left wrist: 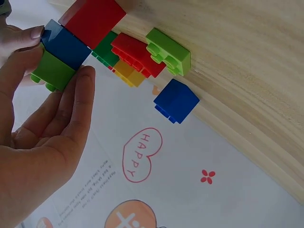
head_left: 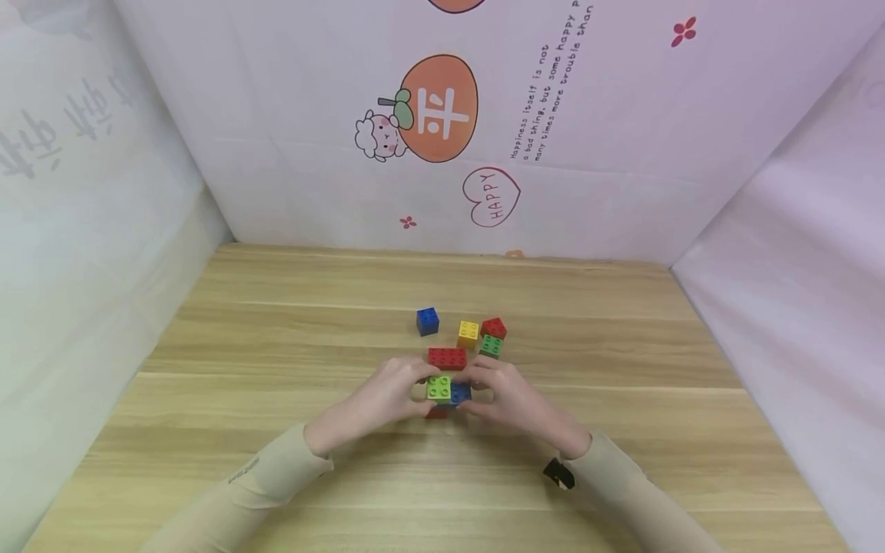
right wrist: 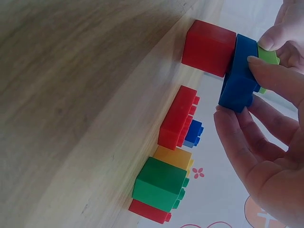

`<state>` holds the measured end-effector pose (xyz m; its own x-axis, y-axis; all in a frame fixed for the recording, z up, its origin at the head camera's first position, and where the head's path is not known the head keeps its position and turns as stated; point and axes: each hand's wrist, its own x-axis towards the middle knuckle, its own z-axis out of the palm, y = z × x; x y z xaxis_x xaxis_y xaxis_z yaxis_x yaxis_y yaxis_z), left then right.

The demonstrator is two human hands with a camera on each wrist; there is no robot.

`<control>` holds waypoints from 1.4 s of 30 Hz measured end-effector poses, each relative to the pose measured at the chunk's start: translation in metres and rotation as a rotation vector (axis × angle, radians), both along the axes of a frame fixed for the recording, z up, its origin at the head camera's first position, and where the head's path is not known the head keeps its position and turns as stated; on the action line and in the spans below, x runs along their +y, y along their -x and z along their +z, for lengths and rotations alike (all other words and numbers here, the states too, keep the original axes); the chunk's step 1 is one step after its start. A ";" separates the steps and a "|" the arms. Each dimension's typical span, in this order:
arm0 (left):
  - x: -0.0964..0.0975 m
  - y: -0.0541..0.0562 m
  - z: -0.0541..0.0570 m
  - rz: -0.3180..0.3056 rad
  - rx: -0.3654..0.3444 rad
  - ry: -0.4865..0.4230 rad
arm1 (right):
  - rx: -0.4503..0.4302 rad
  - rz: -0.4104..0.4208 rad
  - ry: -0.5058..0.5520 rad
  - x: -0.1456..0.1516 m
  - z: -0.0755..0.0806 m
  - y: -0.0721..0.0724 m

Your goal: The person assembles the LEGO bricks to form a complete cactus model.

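Note:
A small stack stands between both hands. A red brick is at its base, a longer blue brick lies on that, and a lime green brick sits on one end of the blue one. My left hand pinches the lime green brick between thumb and fingers. From the other side, my right hand grips the blue brick, thumb on one side and fingertips on the other. In the head view, the hands and upper bricks hide most of the red base.
Just beyond the stack lies a long red brick. Farther back are a yellow brick, a green brick, another red brick and a small blue brick. Another lime green brick shows in the left wrist view.

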<state>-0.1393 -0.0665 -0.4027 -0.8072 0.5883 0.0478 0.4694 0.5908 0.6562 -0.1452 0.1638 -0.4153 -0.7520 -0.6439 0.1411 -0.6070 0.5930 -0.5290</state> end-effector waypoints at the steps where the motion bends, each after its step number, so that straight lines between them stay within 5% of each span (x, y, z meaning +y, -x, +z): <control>1: 0.000 0.000 -0.001 0.000 0.000 -0.004 | -0.001 0.001 0.002 0.000 0.000 0.000; 10: -0.001 0.000 -0.006 0.007 -0.024 -0.029 | -0.002 -0.001 0.003 0.001 -0.002 -0.001; 29: -0.006 -0.002 -0.016 -0.014 0.076 -0.047 | 0.005 0.001 0.004 0.001 -0.001 -0.002; 42: -0.013 0.003 -0.013 -0.032 0.031 -0.079 | 0.004 0.001 -0.004 0.000 -0.001 -0.002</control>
